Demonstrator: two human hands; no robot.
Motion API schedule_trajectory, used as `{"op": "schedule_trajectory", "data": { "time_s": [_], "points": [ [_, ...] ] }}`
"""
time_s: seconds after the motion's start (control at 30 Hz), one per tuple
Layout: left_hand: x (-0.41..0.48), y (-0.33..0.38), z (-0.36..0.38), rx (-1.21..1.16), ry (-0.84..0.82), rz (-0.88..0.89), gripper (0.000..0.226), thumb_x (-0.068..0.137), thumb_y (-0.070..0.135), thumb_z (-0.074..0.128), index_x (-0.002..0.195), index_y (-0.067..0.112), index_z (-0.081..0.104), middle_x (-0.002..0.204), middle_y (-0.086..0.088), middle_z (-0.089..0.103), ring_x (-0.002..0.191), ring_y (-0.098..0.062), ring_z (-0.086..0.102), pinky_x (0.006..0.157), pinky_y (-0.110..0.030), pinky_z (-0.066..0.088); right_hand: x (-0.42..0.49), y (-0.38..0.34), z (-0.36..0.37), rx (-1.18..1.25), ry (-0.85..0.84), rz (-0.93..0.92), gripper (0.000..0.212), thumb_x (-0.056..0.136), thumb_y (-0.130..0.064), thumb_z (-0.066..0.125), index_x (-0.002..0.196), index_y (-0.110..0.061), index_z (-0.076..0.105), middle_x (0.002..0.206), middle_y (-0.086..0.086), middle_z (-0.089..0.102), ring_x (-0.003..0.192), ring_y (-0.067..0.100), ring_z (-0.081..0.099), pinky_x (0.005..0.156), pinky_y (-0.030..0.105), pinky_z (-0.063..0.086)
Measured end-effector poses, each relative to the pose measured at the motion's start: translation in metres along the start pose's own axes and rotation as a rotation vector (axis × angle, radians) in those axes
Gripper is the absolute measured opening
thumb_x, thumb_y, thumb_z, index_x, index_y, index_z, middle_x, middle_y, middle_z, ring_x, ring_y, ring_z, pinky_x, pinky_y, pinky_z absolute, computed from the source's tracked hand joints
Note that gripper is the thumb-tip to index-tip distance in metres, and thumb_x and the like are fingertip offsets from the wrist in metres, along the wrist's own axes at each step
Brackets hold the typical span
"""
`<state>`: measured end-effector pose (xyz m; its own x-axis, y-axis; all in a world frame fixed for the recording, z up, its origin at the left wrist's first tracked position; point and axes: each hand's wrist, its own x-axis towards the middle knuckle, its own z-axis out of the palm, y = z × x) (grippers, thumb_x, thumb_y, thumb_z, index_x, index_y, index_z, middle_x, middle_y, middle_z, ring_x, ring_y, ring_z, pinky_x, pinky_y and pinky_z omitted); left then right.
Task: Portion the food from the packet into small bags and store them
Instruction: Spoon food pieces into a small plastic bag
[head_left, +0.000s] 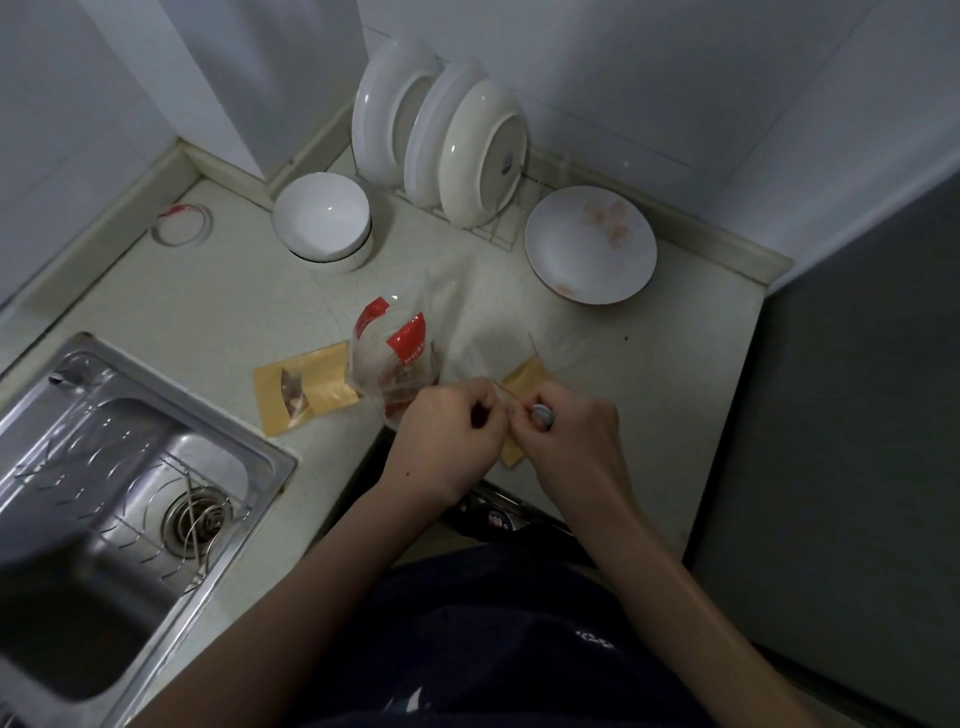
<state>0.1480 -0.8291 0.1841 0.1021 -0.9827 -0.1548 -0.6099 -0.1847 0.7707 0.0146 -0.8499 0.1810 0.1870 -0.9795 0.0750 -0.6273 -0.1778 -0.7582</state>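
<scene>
Both hands are meeting at the near edge of the bench (208, 312); I am seeing my left hand (449, 428) and right hand (569, 441) curled knuckle to knuckle, each pinching the mouth of a small clear bag (504, 393) between thumb and fingertips; something round and grey is showing at the right thumb, and I cannot tell what it is. I am judging the food packet (397, 353), clear with red labels, to be the next reach; it is standing just ahead and left of the hands, long axis running away from me, so the left hand is nearer. Counting: one packet; two kraft pouches, one (306, 387) left of it and one (527, 382) partly under the hands; loose clear film (483, 317) is lying beyond, its number unclear.
</scene>
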Motion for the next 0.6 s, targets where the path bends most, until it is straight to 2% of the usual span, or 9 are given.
{"op": "schedule_trajectory", "data": {
  "time_s": [0.07,0.13,0.17,0.23,0.3,0.33,0.4,0.5,0.6],
  "points": [
    [0.001,0.002,0.000,-0.003,-0.009,-0.005,0.023,0.089,0.020,0.056,0.066,0.016,0.059,0.056,-0.002,0.060,0.054,-0.015,0.057,0.054,-0.039,0.049,-0.002,0.000,0.002,-0.005,0.015,0.000,0.053,0.079,-0.010,0.067,0.053,-0.037,0.029,0.043,-0.012,0.031,0.049,-0.003,0.046,0.045,0.009,0.028],
    [0.001,0.002,0.000,0.002,-0.013,-0.009,0.025,0.088,0.018,0.056,0.063,0.017,0.057,0.054,0.000,0.057,0.051,-0.014,0.054,0.048,-0.028,0.044,-0.003,0.000,0.003,-0.030,0.019,0.009,0.049,0.079,-0.012,0.065,0.052,-0.034,0.030,0.044,-0.012,0.030,0.045,0.003,0.042,0.044,0.012,0.027],
    [0.001,0.002,0.000,0.018,-0.004,-0.006,0.027,0.087,0.017,0.056,0.060,0.019,0.054,0.052,0.002,0.053,0.048,-0.013,0.050,0.046,-0.019,0.037,-0.003,0.001,0.002,-0.044,0.026,0.025,0.044,0.079,-0.013,0.063,0.052,-0.030,0.033,0.045,-0.011,0.031,0.043,0.006,0.038,0.044,0.015,0.025],
    [-0.001,0.001,0.001,0.053,-0.004,-0.007,0.030,0.087,0.017,0.055,0.057,0.020,0.050,0.049,0.005,0.048,0.045,-0.010,0.044,0.045,-0.016,0.033,0.001,0.004,-0.001,-0.020,0.066,0.101,0.029,0.078,-0.016,0.059,0.053,-0.018,0.044,0.046,-0.004,0.039,0.044,0.008,0.034,0.044,0.018,0.023],
    [-0.003,-0.001,0.002,0.059,-0.045,-0.030,0.026,0.088,0.018,0.054,0.062,0.015,0.057,0.054,0.001,0.056,0.049,-0.011,0.052,0.047,-0.020,0.040,0.005,0.008,-0.004,0.051,0.109,0.130,0.031,0.078,-0.013,0.059,0.051,-0.020,0.044,0.045,-0.004,0.043,0.044,0.006,0.035,0.042,0.014,0.021],
    [-0.003,-0.001,0.002,0.059,-0.062,-0.039,0.025,0.088,0.019,0.053,0.065,0.013,0.060,0.057,-0.002,0.060,0.053,-0.015,0.057,0.051,-0.029,0.047,0.006,0.009,-0.005,0.057,0.112,0.119,0.035,0.078,-0.011,0.061,0.050,-0.023,0.042,0.045,-0.007,0.041,0.044,0.004,0.037,0.042,0.012,0.023],
    [-0.002,-0.003,0.001,0.032,-0.053,-0.033,0.024,0.089,0.021,0.052,0.068,0.012,0.062,0.061,-0.005,0.062,0.057,-0.018,0.061,0.058,-0.041,0.051,0.005,0.006,-0.004,0.044,0.056,0.080,0.026,0.079,-0.012,0.065,0.059,-0.025,0.055,0.047,-0.012,0.042,0.049,-0.002,0.045,0.046,0.007,0.029],
    [0.001,-0.007,0.000,-0.057,-0.039,-0.005,0.024,0.088,0.025,0.054,0.066,0.015,0.059,0.060,-0.004,0.061,0.059,-0.018,0.059,0.060,-0.042,0.049,0.004,0.005,0.000,0.053,-0.036,0.045,0.004,0.079,-0.018,0.071,0.083,-0.021,0.071,0.059,-0.016,0.052,0.060,-0.010,0.053,0.053,0.002,0.034],
    [-0.001,-0.008,0.002,-0.100,-0.064,-0.001,0.026,0.086,0.024,0.057,0.061,0.017,0.056,0.058,-0.003,0.058,0.058,-0.016,0.058,0.057,-0.041,0.048,0.005,0.009,0.000,0.026,-0.056,0.063,0.014,0.081,-0.018,0.070,0.068,-0.019,0.066,0.049,-0.014,0.045,0.053,0.001,0.047,0.048,0.009,0.031]
  ]
}}
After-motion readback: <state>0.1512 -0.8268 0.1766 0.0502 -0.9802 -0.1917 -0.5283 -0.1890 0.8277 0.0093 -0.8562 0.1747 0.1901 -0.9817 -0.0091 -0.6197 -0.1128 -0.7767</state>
